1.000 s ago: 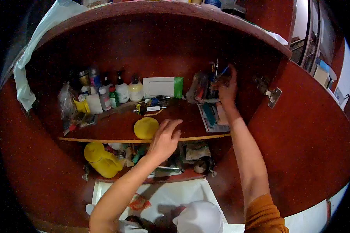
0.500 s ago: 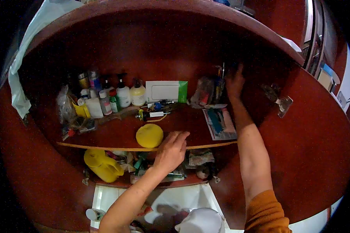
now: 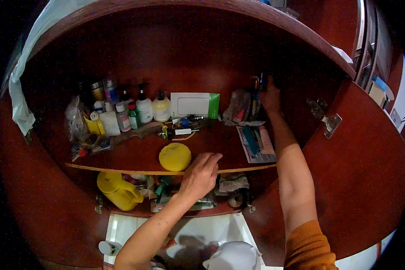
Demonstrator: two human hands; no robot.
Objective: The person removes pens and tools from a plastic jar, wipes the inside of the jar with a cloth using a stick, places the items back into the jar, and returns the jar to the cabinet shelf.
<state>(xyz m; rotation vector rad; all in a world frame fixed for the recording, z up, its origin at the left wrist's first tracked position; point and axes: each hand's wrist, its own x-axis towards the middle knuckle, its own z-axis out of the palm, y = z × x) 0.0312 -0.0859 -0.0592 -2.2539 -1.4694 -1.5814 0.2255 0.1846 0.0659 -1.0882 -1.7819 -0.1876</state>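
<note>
My left hand (image 3: 200,176) rests at the front edge of the upper shelf (image 3: 135,155), fingers loosely stretched out and holding nothing. Just left of it sits a round yellow sponge-like thing (image 3: 175,157). Deep in the back right corner, in shadow, is my right hand (image 3: 270,98). It is beside some slim upright items (image 3: 256,96), perhaps pens or tubes; its fingers are too dark to make out. Left of those items is a clear plastic bag (image 3: 237,105) with something red in it. A booklet (image 3: 252,148) carrying a teal item and a pink tube (image 3: 266,140) lies below my right forearm.
Several bottles, including a white pump bottle (image 3: 144,109), and a white-green box (image 3: 194,105) line the back. Small tools (image 3: 177,132) lie mid-shelf. A yellow jug (image 3: 117,191) is on the lower shelf. The open right door (image 3: 360,175) has a metal hinge (image 3: 332,125).
The view has shifted slightly. My right hand has moved a little at the back right, closer to the slim upright items. My left hand stays at the shelf edge.
</note>
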